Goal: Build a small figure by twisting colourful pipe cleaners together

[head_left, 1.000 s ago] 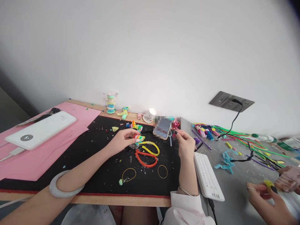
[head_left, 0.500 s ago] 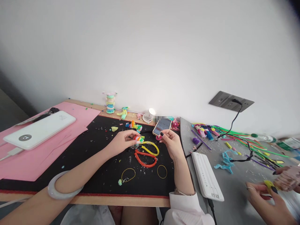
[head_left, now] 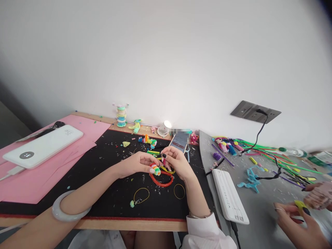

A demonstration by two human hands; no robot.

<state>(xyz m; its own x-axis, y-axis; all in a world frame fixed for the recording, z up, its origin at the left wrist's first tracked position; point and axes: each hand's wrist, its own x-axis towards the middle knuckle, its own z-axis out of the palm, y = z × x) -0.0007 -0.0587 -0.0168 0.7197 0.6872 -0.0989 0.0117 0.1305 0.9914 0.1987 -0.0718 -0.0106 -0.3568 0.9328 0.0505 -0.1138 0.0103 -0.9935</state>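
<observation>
My left hand [head_left: 136, 163] is closed on a small multicoloured fuzzy bundle [head_left: 156, 169] with white, orange and green bands, apparently pipe cleaner. Close beside it, my right hand [head_left: 177, 162] pinches a small pink fuzzy piece [head_left: 163, 160] at its fingertips. Whether the two pieces touch, I cannot tell. Under my hands on the black mat [head_left: 111, 183] lies a red loop [head_left: 164, 185]. A yellow loop [head_left: 169, 170] is mostly covered by my right hand. Nearer the front edge are a thin elastic band with a pale green tuft [head_left: 132, 204] and a plain elastic band [head_left: 179, 191].
A phone [head_left: 178, 140], a paper cup [head_left: 164, 128] and several fuzzy figures [head_left: 136, 126] stand toward the wall. Left, a white power bank [head_left: 44, 147] rests on pink paper [head_left: 23, 188]. Right are another power bank [head_left: 230, 196], pipe cleaners [head_left: 275, 157] and another person's hand [head_left: 298, 221].
My right hand has moved left with the pink piece, close to my left hand. The multicoloured bundle has turned and sits slightly lower. The yellow loop is now mostly hidden.
</observation>
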